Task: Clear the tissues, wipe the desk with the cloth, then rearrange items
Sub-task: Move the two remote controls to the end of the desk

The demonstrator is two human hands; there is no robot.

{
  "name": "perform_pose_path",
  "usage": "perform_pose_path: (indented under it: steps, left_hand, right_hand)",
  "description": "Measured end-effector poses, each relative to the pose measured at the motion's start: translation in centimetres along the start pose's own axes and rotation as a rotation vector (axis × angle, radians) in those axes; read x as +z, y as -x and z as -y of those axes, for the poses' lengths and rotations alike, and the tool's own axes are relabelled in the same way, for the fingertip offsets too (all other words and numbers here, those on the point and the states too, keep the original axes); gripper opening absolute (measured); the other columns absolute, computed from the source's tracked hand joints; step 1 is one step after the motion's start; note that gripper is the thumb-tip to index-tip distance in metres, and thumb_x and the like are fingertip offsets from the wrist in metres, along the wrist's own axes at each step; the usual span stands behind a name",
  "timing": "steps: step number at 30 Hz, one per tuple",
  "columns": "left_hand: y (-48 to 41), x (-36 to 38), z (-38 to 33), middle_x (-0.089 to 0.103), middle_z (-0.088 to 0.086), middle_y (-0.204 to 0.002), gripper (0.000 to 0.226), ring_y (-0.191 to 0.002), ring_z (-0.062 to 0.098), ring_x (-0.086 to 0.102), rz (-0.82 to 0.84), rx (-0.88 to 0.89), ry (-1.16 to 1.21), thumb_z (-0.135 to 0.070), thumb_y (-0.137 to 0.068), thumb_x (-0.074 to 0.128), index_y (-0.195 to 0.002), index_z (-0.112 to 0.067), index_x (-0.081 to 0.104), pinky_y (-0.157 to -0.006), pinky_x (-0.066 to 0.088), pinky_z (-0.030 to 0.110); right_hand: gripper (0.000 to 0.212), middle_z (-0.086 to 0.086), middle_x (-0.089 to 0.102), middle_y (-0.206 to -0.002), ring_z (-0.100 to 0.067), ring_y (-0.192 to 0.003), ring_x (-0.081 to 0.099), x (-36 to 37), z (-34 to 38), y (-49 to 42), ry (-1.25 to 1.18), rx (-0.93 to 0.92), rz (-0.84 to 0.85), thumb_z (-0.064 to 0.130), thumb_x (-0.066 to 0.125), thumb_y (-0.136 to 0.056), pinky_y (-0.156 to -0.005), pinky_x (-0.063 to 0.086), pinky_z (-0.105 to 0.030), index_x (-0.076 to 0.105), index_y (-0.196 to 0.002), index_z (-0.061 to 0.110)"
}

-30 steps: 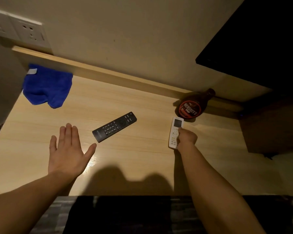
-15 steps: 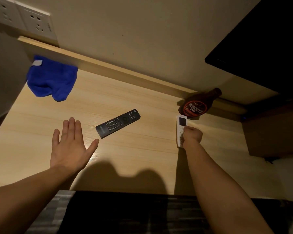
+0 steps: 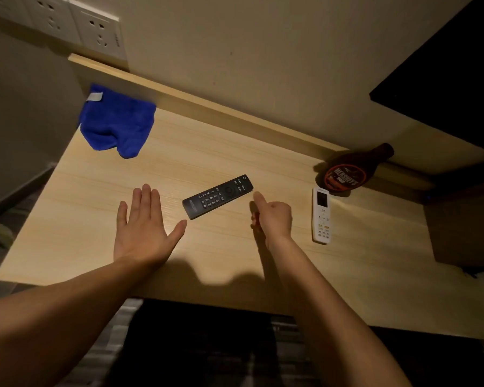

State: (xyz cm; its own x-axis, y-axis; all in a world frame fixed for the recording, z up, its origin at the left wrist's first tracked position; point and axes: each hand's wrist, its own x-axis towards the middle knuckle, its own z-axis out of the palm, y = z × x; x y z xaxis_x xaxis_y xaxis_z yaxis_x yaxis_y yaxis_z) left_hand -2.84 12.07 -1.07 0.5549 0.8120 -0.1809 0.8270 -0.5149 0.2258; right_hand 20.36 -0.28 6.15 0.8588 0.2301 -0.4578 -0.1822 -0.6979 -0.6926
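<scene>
The fingers (image 3: 147,202) of my left hand (image 3: 144,233) are stretched straight and close together, thumb splayed wide, palm down low over the desk and holding nothing. On my right hand (image 3: 274,216) the fingers are curled in toward the palm with only the thumb sticking out. That hand has nothing in it either.

Both hands are over the pale wooden desk (image 3: 95,191), which runs along a beige wall with a raised wooden lip at the back. A crumpled blue terry cloth with a white tag (image 3: 118,124) sits in the far left corner, well apart from my hands. At the far right, against the lip, a brown plastic syrup bottle (image 3: 347,174) lies on its side with its label up. A long black remote control (image 3: 218,196) lies slantwise between my hands, its near end just beside my left thumb and its far end near my right thumb. A slim white remote control (image 3: 322,216) lies just right of my right hand, its screen end close to the bottle. White wall sockets (image 3: 95,29) are set above the cloth.
</scene>
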Motion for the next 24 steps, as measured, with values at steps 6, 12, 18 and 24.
perform_pose_path:
  steps: [6, 12, 18, 24]
  left_hand:
    - [0.1, 0.0, 0.0, -0.001, 0.009, -0.177, 0.099, -0.163, 0.022, -0.009, -0.004, -0.002, -0.002, -0.079, -0.097, 0.017, -0.168, -0.009, 0.005, -0.130, -0.002, 0.050]
    - [0.1, -0.2, -0.1, -0.008, 0.008, -0.177, 0.099, -0.162, 0.022, -0.014, 0.016, -0.005, -0.015, -0.079, -0.097, 0.012, -0.167, -0.011, -0.002, -0.131, -0.005, 0.050]
    - [0.2, -0.5, -0.2, -0.011, 0.009, -0.177, 0.100, -0.162, 0.023, -0.015, 0.037, -0.012, -0.031, -0.080, -0.096, 0.009, -0.167, -0.011, -0.005, -0.131, -0.006, 0.050]
    - [0.2, -0.6, -0.3, -0.010, 0.008, -0.177, 0.100, -0.162, 0.023, -0.015, 0.036, -0.006, -0.027, -0.080, -0.097, 0.010, -0.167, -0.011, -0.004, -0.131, -0.006, 0.050]
  right_hand:
    - [0.055, -0.010, 0.073, -0.060, -0.022, -0.043, 0.068, 5.7, 2.2, 2.5, 0.113, 0.003, 0.172, 0.065, 0.068, -0.083, -0.051, 0.061, -0.034, 0.073, -0.082, 0.011]
    - [0.044, 0.003, 0.069, -0.080, -0.011, -0.051, 0.062, 7.9, 2.7, 2.8, 0.164, -0.028, 0.112, 0.058, 0.073, -0.085, -0.056, 0.047, -0.027, 0.070, -0.099, 0.017]
    - [0.034, -0.003, 0.067, -0.092, -0.023, -0.076, 0.063, 8.5, 2.6, 2.7, 0.153, -0.017, 0.142, 0.041, 0.077, -0.087, -0.056, 0.042, -0.026, 0.067, -0.101, 0.011]
    - [0.031, -0.002, 0.070, -0.085, -0.025, -0.081, 0.070, 7.7, 1.2, 2.3, 0.041, -0.054, 0.136, 0.034, 0.077, -0.090, -0.066, 0.057, -0.036, 0.056, -0.074, 0.018]
